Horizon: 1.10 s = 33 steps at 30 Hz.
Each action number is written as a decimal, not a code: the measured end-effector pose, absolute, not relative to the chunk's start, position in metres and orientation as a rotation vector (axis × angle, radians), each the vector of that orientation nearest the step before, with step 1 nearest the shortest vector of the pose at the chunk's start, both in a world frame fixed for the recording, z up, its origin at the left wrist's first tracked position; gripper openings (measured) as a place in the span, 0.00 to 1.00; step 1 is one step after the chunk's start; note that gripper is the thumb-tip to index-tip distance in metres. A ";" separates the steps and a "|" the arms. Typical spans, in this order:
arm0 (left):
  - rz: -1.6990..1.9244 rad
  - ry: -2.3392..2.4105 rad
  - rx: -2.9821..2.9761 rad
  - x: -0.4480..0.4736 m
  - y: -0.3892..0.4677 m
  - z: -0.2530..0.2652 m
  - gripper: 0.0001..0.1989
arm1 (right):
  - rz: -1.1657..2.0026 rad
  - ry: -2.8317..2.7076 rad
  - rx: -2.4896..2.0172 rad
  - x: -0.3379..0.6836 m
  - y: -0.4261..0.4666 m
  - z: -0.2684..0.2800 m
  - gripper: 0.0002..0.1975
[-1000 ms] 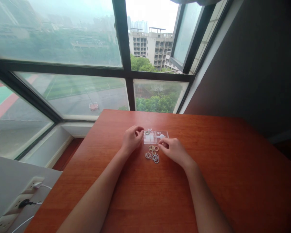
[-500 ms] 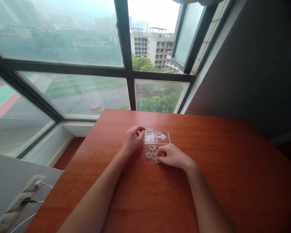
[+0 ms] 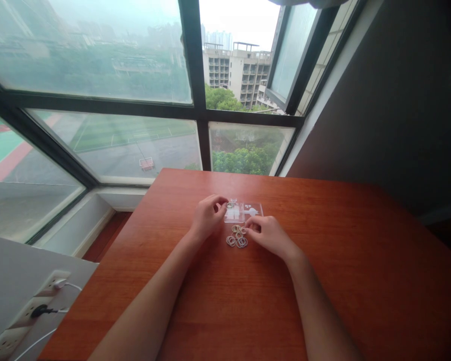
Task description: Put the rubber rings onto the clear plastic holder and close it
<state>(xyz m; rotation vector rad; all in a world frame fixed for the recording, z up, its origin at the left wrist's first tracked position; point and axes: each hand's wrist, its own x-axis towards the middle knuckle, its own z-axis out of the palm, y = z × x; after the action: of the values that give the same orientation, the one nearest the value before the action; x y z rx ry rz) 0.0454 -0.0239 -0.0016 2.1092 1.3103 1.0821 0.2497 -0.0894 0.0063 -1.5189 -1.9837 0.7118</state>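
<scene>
A clear plastic box (image 3: 235,215) lies on the table with its lid folded open to the right and white shapes marked on it. One dark-edged ring sits at its upper left. My left hand (image 3: 209,213) is at the box's left edge, thumb and fingers bent together around that corner. In front of the box, several small pale rings that look like hair ties (image 3: 242,242) lie in a loose cluster. My right hand (image 3: 266,233) is at the cluster's upper right, its thumb and forefinger pinched on one of these hair ties (image 3: 243,230).
The reddish-brown wooden table (image 3: 353,260) stretches widely to the right. Its far edge meets dark-framed windows (image 3: 203,140). At the lower left, a wall carries sockets (image 3: 33,311) with plugs and cables. A dark slanted wall (image 3: 391,100) stands on the right.
My right hand has moved up and slightly away from the lower rings, which now show more fully. My left hand has shifted slightly right along the box edge.
</scene>
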 end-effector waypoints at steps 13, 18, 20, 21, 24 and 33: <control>0.898 1.029 2.229 0.069 -0.047 0.010 0.06 | 0.533 -1.754 -1.511 0.248 -0.085 0.007 0.09; 0.873 1.053 2.262 0.069 -0.046 0.009 0.05 | 0.531 -1.758 -1.519 0.248 -0.085 0.007 0.08; 0.869 1.081 2.270 0.069 -0.046 0.009 0.05 | 0.505 -1.762 -1.531 0.248 -0.085 0.007 0.08; 0.867 1.090 2.273 0.068 -0.045 0.010 0.05 | 0.492 -1.764 -1.537 0.248 -0.085 0.007 0.08; 0.864 1.109 2.283 0.067 -0.044 0.011 0.05 | 0.465 -1.773 -1.550 0.250 -0.085 0.005 0.08; 0.849 1.190 2.337 0.063 -0.043 0.012 0.06 | 0.466 -1.808 -1.561 0.251 -0.082 0.001 0.07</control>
<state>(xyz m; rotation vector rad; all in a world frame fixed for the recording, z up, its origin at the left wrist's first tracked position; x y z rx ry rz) 0.0632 -0.0431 0.0116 2.3366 1.1896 0.8487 0.2511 -0.0821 0.0007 -1.5611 -1.8076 0.4664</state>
